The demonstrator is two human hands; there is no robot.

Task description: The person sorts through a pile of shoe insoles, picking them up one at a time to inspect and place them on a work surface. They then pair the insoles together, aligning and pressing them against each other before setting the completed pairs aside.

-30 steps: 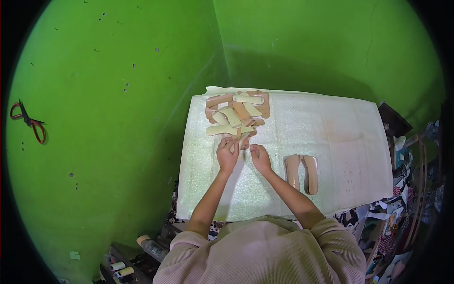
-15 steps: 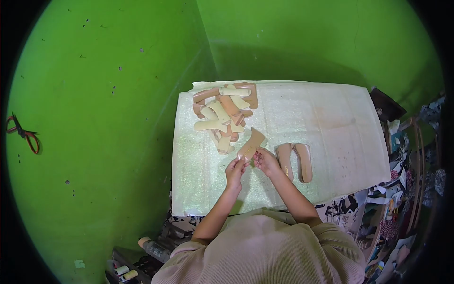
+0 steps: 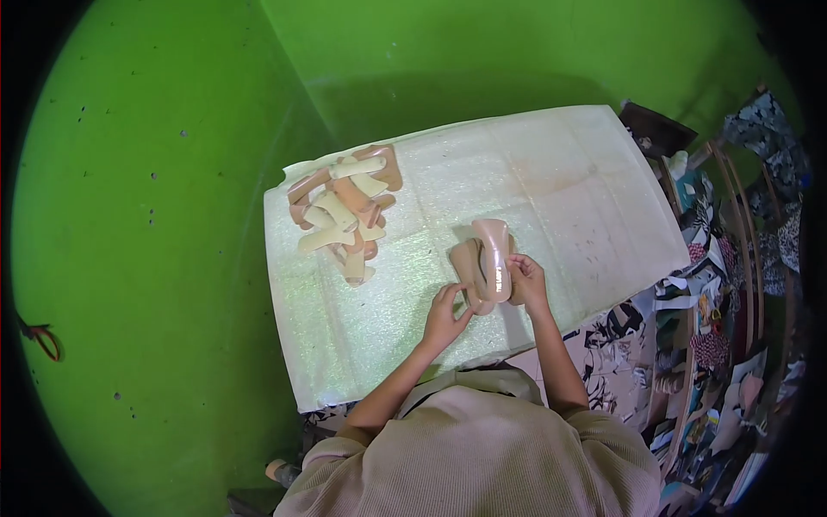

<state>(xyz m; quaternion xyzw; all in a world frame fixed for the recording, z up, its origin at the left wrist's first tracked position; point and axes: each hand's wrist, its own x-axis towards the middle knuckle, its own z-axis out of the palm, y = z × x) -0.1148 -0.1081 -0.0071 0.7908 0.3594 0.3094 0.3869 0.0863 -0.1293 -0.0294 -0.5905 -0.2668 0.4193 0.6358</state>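
Note:
A tan shoe-shaped piece with light lettering near its lower end is in my right hand, pinched at its right edge. It lies over a pair of tan soles on the white-covered table, hiding much of the right one. My left hand is beside the left sole, its fingers apart and touching or close to the sole's lower left edge. A pile of tan, orange and cream pieces lies at the table's left.
The white sheet covers the table. Green walls stand behind and to the left, with red-handled scissors on the left one. Shelves with cloth scraps are at the right. A dark box sits at the back right corner.
The view has turned and shifted. The piece has moved from beside the pair to over it. My left hand has let go of it; my right hand still holds it.

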